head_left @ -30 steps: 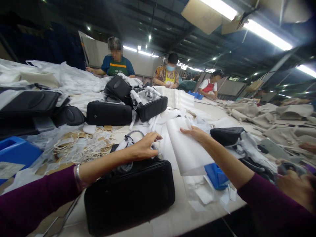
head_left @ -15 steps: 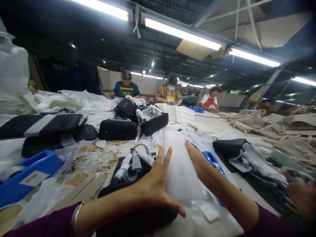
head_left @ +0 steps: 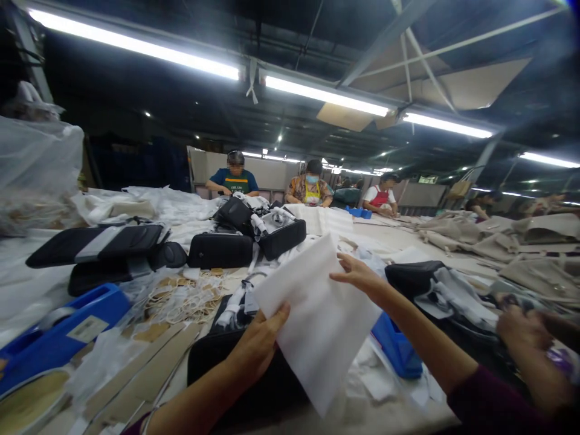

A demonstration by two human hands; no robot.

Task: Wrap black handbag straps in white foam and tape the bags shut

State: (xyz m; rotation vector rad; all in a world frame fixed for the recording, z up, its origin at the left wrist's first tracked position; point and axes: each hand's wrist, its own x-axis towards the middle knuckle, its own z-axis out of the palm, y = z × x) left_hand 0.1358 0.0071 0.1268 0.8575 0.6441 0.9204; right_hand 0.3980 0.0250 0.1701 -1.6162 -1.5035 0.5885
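Observation:
A white foam-like sheet point(head_left: 319, 320) is tilted above the table in the middle of the head view. My left hand point(head_left: 260, 341) pinches its left edge, the thumb on top and the other fingers behind it. At its upper right my right hand point(head_left: 360, 277) has its fingers apart, close against the sheet's edge. Beneath the sheet and my left hand lies a black bag point(head_left: 212, 359), partly covered. Behind my left hand, a wrapped handle point(head_left: 233, 308) shows on the black bag.
Black bags point(head_left: 220, 250) stand further back. Blue tape dispensers point(head_left: 97, 308) lie left and right of centre. Tangled cords point(head_left: 193, 296) and cardboard strips point(head_left: 140, 368) sit at left. Another person's hands point(head_left: 521, 332) work at right; several people sit across the table.
The white sheet has opened out wider and tilted. My left hand has moved from spread fingers to gripping its left edge. My right hand stays near the upper right edge. The camera view has shifted.

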